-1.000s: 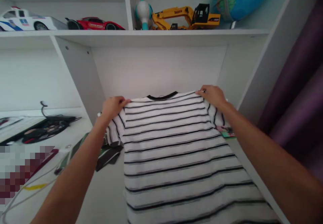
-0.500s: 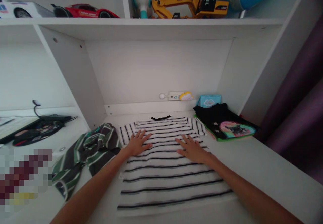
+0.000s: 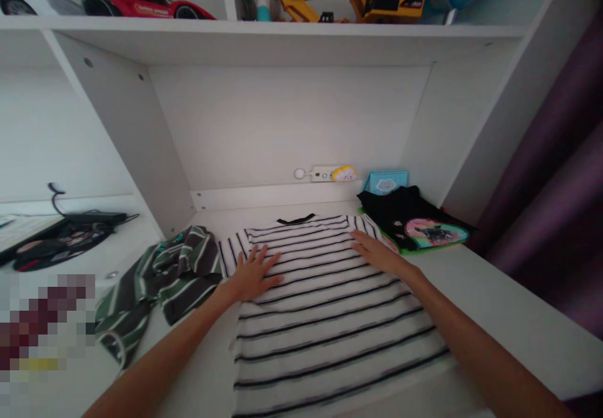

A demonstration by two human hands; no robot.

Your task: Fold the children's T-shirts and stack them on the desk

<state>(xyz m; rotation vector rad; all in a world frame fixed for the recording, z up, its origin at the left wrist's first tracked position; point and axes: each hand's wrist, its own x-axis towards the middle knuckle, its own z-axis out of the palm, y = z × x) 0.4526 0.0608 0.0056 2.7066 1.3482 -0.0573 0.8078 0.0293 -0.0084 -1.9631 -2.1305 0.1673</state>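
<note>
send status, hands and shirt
Left hand spread on striped T-shirt; right hand also on it. T-shirt laid out flat. Crumpled green-striped garment at left, black garment at right.

Striped shirt (image 3: 320, 317) — soft matt cloth; desk (image 3: 513, 305) — smooth.

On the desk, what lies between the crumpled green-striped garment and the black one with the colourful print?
The black-striped white shirt lies spread out between them, with the left hand and right hand on it; the head view shows this.
</note>
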